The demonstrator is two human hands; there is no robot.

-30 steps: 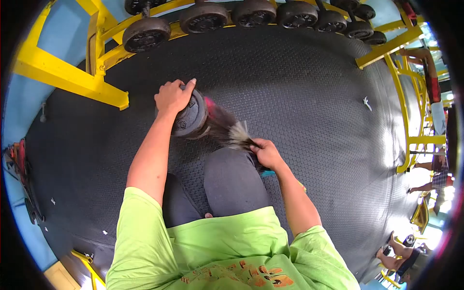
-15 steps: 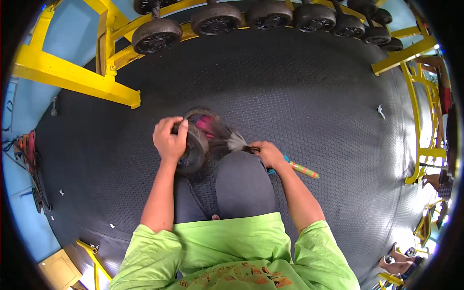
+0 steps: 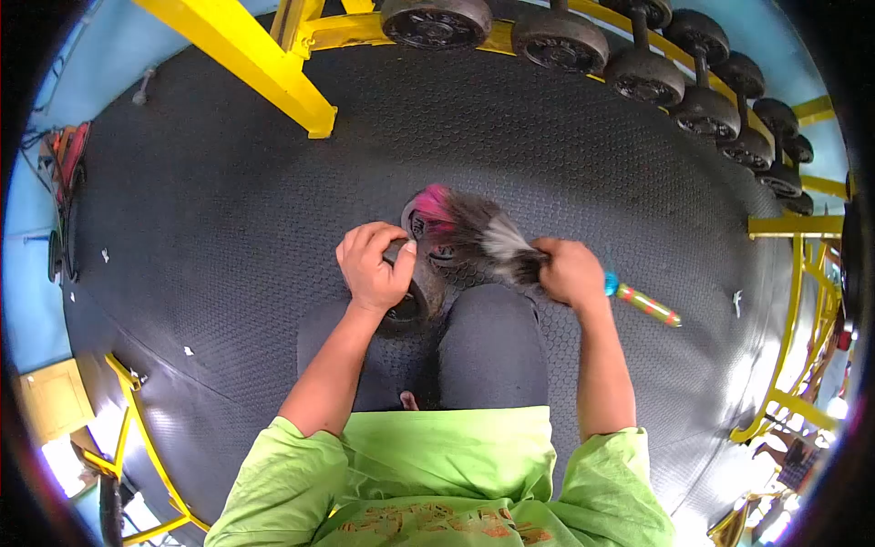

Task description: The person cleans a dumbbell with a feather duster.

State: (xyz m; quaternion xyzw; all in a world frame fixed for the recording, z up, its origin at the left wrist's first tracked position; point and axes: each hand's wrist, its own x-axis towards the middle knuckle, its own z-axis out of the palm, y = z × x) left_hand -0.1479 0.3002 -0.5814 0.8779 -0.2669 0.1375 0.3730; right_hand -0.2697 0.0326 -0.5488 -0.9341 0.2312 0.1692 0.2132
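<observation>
A dark round-headed dumbbell (image 3: pixel 427 284) stands on the mat in front of my knees. My left hand (image 3: pixel 374 266) is closed over the rim of its near weight, with the thumb on top. In my right hand (image 3: pixel 571 273) is a feather duster (image 3: pixel 469 228), gripped near the base of its feathers. Its black, white and pink plumes reach leftward, and the pink tip lies over the far weight of the dumbbell. Behind my hand sticks out the duster's patterned green and orange handle (image 3: pixel 649 304). The feathers hide the dumbbell's bar and part of the far weight.
Several dumbbells (image 3: pixel 643 77) rest on a yellow rack along the top and right. A yellow rack leg (image 3: pixel 273 77) stands on the black textured mat (image 3: pixel 228 210). White scraps (image 3: pixel 737 303) lie about. Another yellow frame (image 3: pixel 150 438) is at lower left.
The view has turned, so the rack appears shifted to the right. The duster's feathers have moved onto the dumbbell's far weight and look sharper. My left hand keeps its hold on the near weight.
</observation>
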